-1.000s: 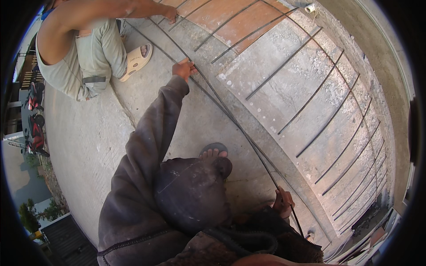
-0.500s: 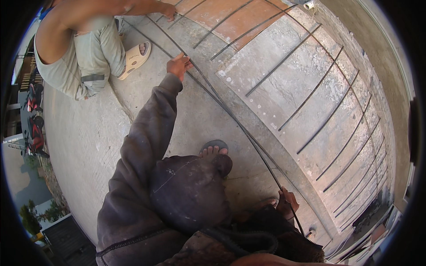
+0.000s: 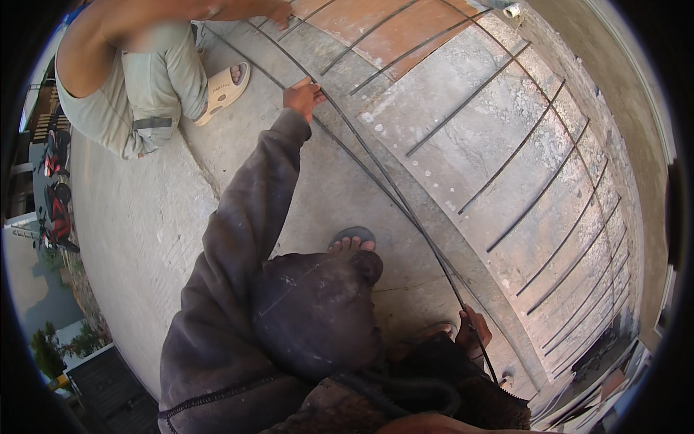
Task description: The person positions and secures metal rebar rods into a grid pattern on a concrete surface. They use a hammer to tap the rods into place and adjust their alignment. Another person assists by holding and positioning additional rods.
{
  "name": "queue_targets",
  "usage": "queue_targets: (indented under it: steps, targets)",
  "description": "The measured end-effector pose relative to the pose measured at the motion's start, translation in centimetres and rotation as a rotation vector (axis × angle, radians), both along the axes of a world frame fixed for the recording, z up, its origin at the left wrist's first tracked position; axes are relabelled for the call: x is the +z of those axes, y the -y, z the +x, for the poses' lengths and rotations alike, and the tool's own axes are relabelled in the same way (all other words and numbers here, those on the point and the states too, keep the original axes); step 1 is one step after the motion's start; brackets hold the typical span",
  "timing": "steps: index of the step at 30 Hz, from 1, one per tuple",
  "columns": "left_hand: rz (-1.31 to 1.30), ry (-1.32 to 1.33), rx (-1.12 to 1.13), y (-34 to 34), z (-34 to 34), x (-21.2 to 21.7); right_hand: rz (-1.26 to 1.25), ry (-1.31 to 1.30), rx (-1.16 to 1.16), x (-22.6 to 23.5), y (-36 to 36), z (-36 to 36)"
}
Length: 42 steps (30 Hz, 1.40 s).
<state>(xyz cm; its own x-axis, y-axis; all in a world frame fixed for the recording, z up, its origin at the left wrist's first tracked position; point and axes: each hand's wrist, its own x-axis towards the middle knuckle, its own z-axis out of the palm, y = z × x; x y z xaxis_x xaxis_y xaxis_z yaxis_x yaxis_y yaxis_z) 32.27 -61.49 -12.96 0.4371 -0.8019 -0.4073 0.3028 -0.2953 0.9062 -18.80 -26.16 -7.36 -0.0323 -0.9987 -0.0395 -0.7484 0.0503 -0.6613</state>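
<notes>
A crouching person's left hand (image 3: 302, 95) presses the far stretch of a long steel rod (image 3: 376, 168) on concrete; the right hand (image 3: 473, 338) grips its near end, where a slip could spring it sideways toward a co-worker (image 3: 137, 79).
</notes>
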Motion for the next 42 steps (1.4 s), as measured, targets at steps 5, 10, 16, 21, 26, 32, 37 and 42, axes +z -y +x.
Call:
queue_targets:
  steps: [5, 10, 16, 21, 26, 32, 37, 42]
  targets:
    - [0.019, 0.026, 0.016, 0.4, -0.6, 0.1, 0.046, 0.008, 0.041, 2.0, 1.1, 0.1]
    - [-0.028, 0.008, -0.064, 0.6, 0.8, 0.4, 0.134, -0.005, 0.039, 4.9, 2.8, -0.4]
    - [-0.023, 0.005, -0.011, 1.0, -0.7, 1.3, 0.094, -0.056, 0.051, 6.9, 4.1, -0.7]
    - [-0.035, 0.002, -0.021, 0.7, -1.1, 2.6, 0.118, -0.088, 0.062, 8.5, 4.7, -0.3]
    - [-0.029, -0.022, 0.043, -0.6, -0.2, 2.8, 0.07, -0.045, 0.147, 8.0, 4.5, -0.4]
    - [-0.039, -0.041, -0.008, 0.2, -0.8, 1.2, 0.034, 0.028, 0.027, 6.9, 3.6, -1.0]
    - [-0.05, -0.046, -0.021, -0.3, -0.2, 0.9, 0.095, 0.077, -0.009, 6.4, 3.3, -0.8]
    - [-0.006, -0.034, -0.013, -0.6, -0.5, 1.5, 0.129, 0.081, 0.007, 6.6, 3.4, -1.1]
